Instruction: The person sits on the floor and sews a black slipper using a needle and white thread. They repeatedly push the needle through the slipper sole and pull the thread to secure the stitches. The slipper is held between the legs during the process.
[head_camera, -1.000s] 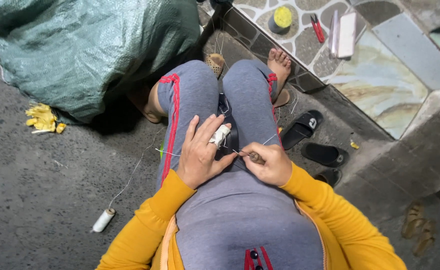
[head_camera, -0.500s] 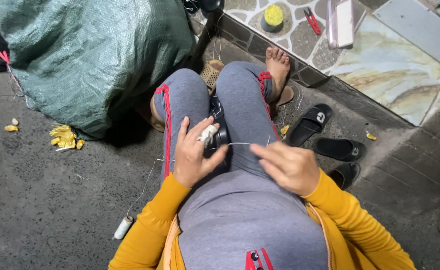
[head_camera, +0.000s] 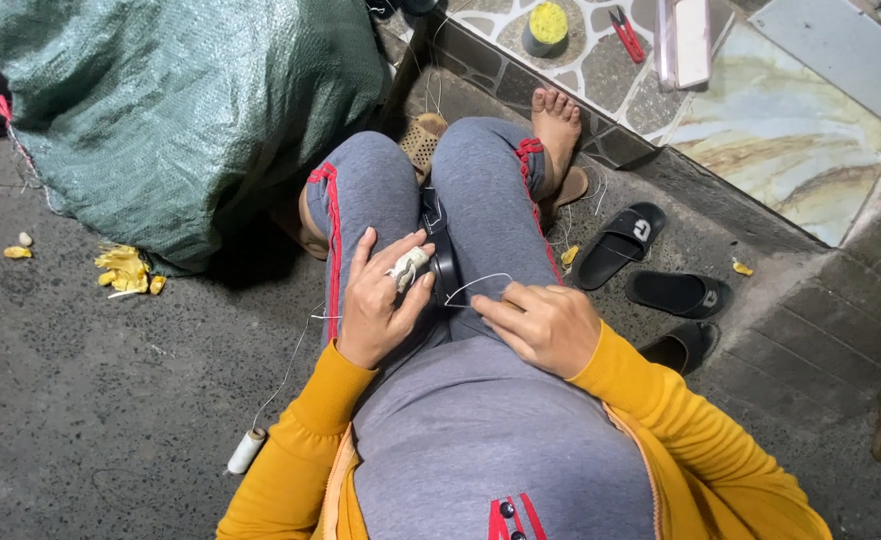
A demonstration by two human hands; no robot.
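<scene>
White thread [head_camera: 480, 283] arcs across the grey lap, stretched between both hands. Left hand [head_camera: 385, 300] grips a small pale bundle [head_camera: 409, 268] between thumb and fingers on the left thigh; right hand [head_camera: 545, 325] is closed, pinching the thread's end. A spool [head_camera: 245, 451] lies on the concrete floor [head_camera: 90, 400], near the green sack [head_camera: 180, 110].
</scene>
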